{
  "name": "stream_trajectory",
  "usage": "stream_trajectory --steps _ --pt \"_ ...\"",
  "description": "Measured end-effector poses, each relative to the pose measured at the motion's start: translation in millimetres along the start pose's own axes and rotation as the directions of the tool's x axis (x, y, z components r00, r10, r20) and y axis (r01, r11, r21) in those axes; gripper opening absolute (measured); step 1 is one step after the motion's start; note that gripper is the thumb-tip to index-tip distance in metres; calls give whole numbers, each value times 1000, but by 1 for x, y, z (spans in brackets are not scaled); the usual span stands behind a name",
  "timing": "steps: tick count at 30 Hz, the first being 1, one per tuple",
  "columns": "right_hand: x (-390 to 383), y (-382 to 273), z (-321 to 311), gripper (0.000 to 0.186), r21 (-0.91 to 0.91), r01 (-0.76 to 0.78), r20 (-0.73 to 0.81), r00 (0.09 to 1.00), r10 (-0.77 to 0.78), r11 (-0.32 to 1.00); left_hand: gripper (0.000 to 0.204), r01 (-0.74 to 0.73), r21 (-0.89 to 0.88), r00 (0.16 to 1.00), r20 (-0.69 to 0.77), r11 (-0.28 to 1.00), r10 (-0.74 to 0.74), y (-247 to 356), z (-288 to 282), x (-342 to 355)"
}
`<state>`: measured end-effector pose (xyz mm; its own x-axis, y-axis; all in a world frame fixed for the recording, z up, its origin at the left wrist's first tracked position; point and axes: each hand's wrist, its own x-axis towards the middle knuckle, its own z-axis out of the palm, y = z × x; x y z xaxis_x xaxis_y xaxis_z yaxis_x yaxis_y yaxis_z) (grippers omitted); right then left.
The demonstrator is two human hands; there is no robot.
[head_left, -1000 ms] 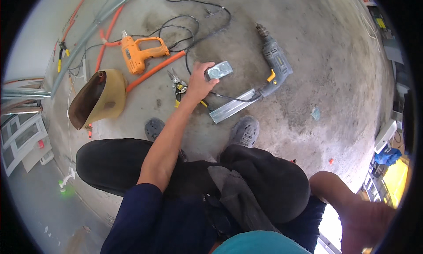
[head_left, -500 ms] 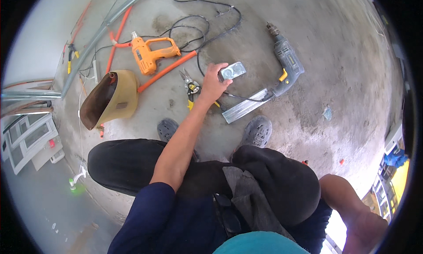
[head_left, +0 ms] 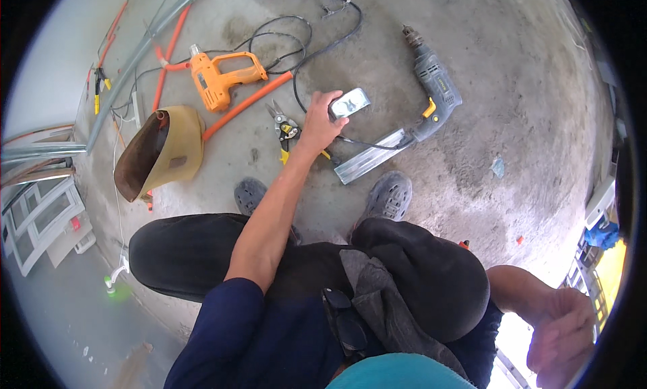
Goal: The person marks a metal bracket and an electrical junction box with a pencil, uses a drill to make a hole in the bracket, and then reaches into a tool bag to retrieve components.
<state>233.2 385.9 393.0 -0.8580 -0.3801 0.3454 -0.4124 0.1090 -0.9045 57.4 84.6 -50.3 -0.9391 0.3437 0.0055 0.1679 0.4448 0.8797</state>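
Note:
My left hand [head_left: 322,123] grips a small silvery metal box [head_left: 350,102] above the floor. Below it and to its left lie snips [head_left: 283,129] with yellow-and-black handles; to its right a grey corded drill [head_left: 435,85] lies by a short metal channel [head_left: 364,161]. An orange heat gun [head_left: 226,79] and orange conduit [head_left: 246,104] are farther up-left. My right hand [head_left: 561,332] is low at the far right, beside my knee, with curled fingers; what is in it, if anything, I cannot make out.
A tan bag-like container [head_left: 175,146] stands at the left. Long metal channels [head_left: 128,72] run along the wall, near white frames [head_left: 44,220]. Black cord [head_left: 306,28] loops across the concrete floor [head_left: 512,106]. A blue bundle [head_left: 600,235] and yellow sheet [head_left: 606,274] sit at the far right.
My left hand still grips the metal box, with little movement relative to the floor. My right hand has turned a little, showing more of its curled fingers. The view has shifted slightly.

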Motion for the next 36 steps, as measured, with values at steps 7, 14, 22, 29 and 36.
stream_trajectory --steps 7,14,22,29,36 --pt "12 93 2 20 -140 322 99 945 -310 936 67 -22 34 999 32 999 20 0 -16 -3" --pt "-25 237 47 28 67 -762 -231 617 753 645 51 19 100 994 -108 995 -8 38 -9 -9" --pt "-81 390 113 26 -744 -273 20 903 429 610 67 -147 593 935 345 791 -85 56 42 -85" --pt "-92 409 108 19 -688 -310 -15 910 415 656 57 -123 636 938 326 762 -121 39 47 -101" --pt "-91 389 98 22 -558 -356 -104 926 362 750 48 -262 661 920 390 703 -24 48 -5 -85"
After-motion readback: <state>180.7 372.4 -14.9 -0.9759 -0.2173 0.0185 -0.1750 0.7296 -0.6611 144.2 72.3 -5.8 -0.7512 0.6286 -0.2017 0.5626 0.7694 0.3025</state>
